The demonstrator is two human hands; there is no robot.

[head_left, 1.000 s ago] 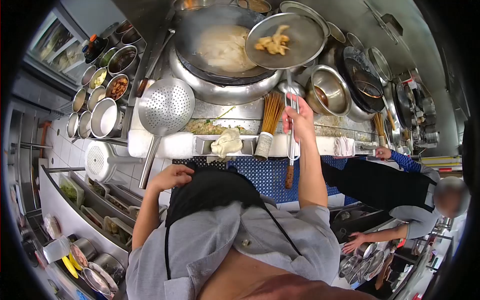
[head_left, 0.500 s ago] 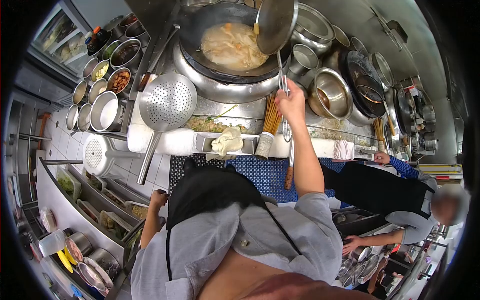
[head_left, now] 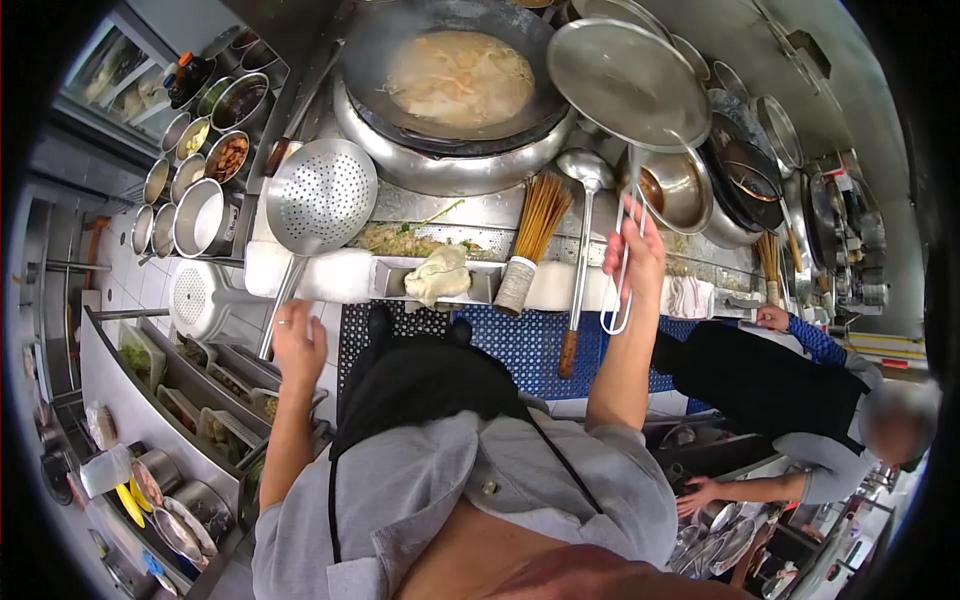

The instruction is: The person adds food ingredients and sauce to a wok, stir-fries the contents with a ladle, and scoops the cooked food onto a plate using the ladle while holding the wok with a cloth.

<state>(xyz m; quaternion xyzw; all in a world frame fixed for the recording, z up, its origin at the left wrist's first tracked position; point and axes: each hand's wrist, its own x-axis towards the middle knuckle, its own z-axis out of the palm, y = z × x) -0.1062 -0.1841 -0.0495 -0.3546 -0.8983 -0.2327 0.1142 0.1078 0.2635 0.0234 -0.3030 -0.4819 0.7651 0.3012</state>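
My left hand [head_left: 300,348], fingers loosely apart, is just beside the long steel handle of a perforated skimmer [head_left: 322,195]; I cannot tell whether they touch; well apart from it, my right hand [head_left: 638,258] is clamped round the wire-loop handle of a fine-mesh strainer [head_left: 630,85], its round head beyond my fingers; a moment ago it was tipped over the wok [head_left: 365,85], and now its mesh is bare, so I judge the pieces are in the broth [head_left: 460,80]; my left hand has come up to the skimmer; between my hands sit a crumpled pale cloth [head_left: 437,275], a stiff bamboo brush [head_left: 540,215] with a wrapped grip, and a smooth ladle [head_left: 586,170]; farther ahead, the dark, curved wok holds cloudy broth, pale strips and orange bits.
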